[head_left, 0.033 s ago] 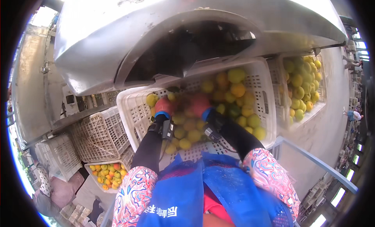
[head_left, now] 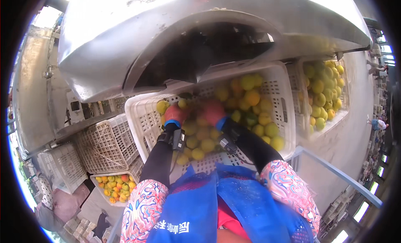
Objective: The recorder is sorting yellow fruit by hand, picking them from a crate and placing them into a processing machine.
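Note:
In front of me is a white perforated plastic crate [head_left: 288,113], partly filled with round yellow-green and orange peach-like fruits [head_left: 270,129]. My left hand [head_left: 175,113], in a reddish glove with a blue cuff, reaches into its left part, beside a couple of yellow fruits [head_left: 162,106]. Close by on the right, my right hand [head_left: 212,111], gloved alike, is low among the fruits near the crate's middle. Both hands point away from me. The left hand's fingers are hidden and the right hand is blurred, so any grip does not show. Small dark devices sit on both wrists.
A metal machine chute [head_left: 209,46] with a dark opening overhangs the crate's far edge. Another fruit-filled crate [head_left: 323,94] stands at the right. Stacked crates [head_left: 106,142] and a smaller crateful [head_left: 117,186] are at the left. A blue-grey rail [head_left: 342,174] runs at the right. A person crouches lower left.
At the crate's far right, the topmost fruits sit slightly differently, with two side by side where one showed. My hands have barely moved.

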